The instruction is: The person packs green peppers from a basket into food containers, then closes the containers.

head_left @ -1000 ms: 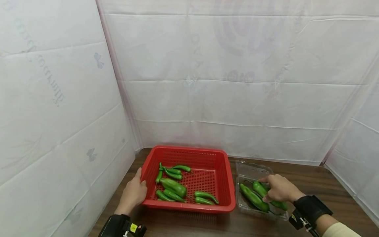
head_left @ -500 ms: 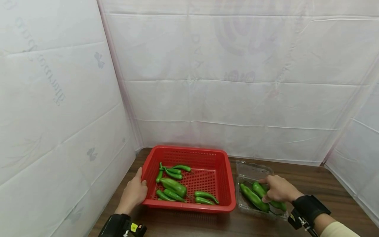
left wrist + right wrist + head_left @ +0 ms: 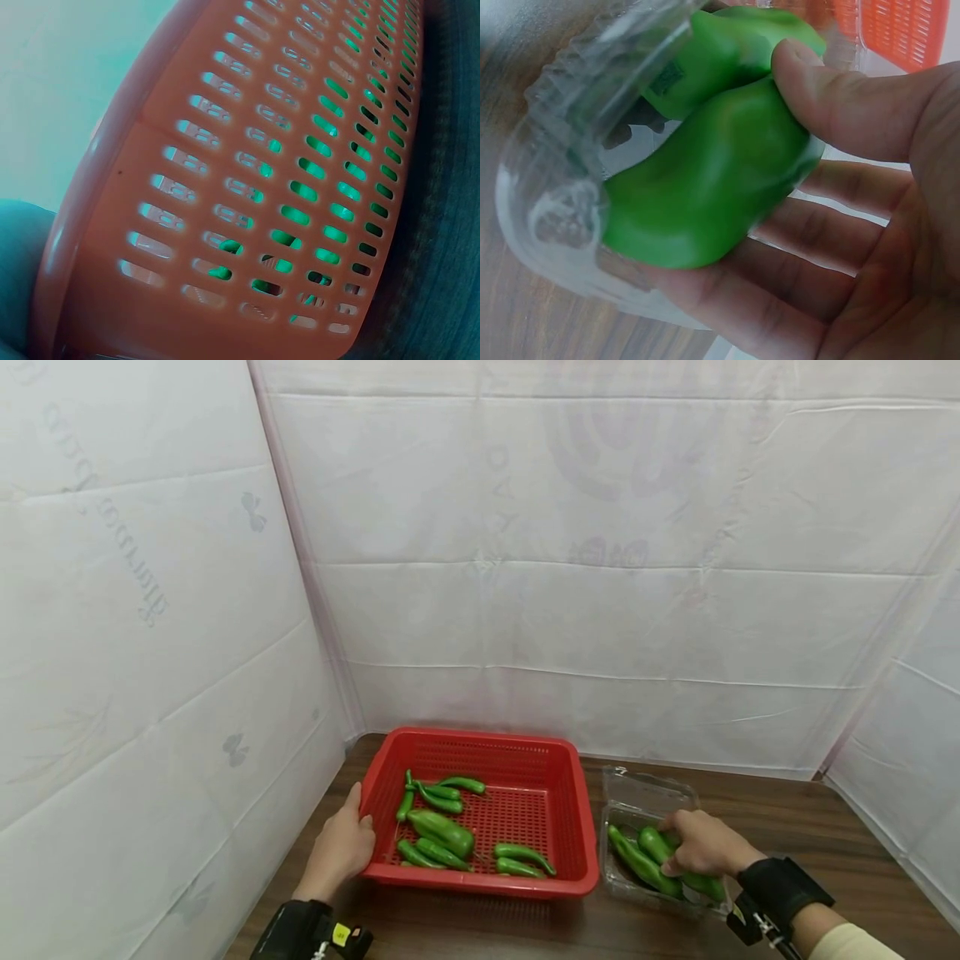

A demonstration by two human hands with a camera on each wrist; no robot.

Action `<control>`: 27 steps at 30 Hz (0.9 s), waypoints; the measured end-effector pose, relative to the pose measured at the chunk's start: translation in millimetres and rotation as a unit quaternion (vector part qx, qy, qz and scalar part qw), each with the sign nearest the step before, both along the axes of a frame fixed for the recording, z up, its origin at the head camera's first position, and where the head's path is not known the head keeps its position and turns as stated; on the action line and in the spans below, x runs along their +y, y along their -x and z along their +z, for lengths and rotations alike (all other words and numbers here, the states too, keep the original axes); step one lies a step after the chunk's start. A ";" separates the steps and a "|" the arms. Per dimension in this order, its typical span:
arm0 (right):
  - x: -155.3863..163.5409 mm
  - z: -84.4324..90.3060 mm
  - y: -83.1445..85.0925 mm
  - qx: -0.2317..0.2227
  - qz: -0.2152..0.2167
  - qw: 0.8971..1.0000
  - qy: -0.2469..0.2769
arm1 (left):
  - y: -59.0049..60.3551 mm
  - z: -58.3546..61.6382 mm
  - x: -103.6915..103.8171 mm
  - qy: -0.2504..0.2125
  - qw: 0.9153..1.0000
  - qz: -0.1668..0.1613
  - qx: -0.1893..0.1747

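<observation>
On the right, my right hand holds a large green pepper inside a clear plastic clamshell box whose lid lies open behind it. In the right wrist view the thumb is on top of this pepper and the fingers curl beneath it. A second long green pepper lies beside it in the box. My left hand grips the left rim of a red perforated plastic basket. The left wrist view shows the basket's slotted wall, with green showing through the slots.
Inside the basket lie several thin green chilies, a thicker green pepper and more chilies at the front right. Basket and box stand side by side on a dark wooden table. White sheeting encloses the back and sides.
My right hand and wrist have shifted slightly left, still on the same pepper. The clear box has moved a touch to the right. The left hand stays at the basket rim.
</observation>
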State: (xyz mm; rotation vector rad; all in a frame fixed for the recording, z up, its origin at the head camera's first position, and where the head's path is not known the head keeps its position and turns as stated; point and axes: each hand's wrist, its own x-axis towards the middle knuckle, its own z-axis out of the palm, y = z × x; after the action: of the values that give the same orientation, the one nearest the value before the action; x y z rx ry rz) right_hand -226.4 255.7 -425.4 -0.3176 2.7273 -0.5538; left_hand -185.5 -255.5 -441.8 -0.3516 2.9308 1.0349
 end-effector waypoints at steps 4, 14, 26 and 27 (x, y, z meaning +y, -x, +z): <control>-1.0 -1.7 -2.8 -0.006 -0.016 1.000 0.009 | -0.5 -0.4 -0.1 0.001 1.000 0.000 0.002; -1.4 -3.3 -3.3 -0.006 -0.021 1.000 0.012 | -0.1 1.0 0.1 -0.001 1.000 0.000 0.003; 1.1 -10.7 0.9 0.021 0.017 1.000 -0.002 | 0.8 -0.1 -0.4 -0.005 1.000 0.003 -0.001; 1.2 -11.0 1.1 0.023 0.017 1.000 -0.003 | 0.8 0.1 -0.4 -0.005 1.000 0.003 -0.001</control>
State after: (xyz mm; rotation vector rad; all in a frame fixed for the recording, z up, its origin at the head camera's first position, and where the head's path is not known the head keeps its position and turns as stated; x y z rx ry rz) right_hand -227.6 256.9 -436.4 -0.3797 2.7620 -0.5367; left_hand -186.3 -255.9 -441.7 -0.3618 2.9225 1.0497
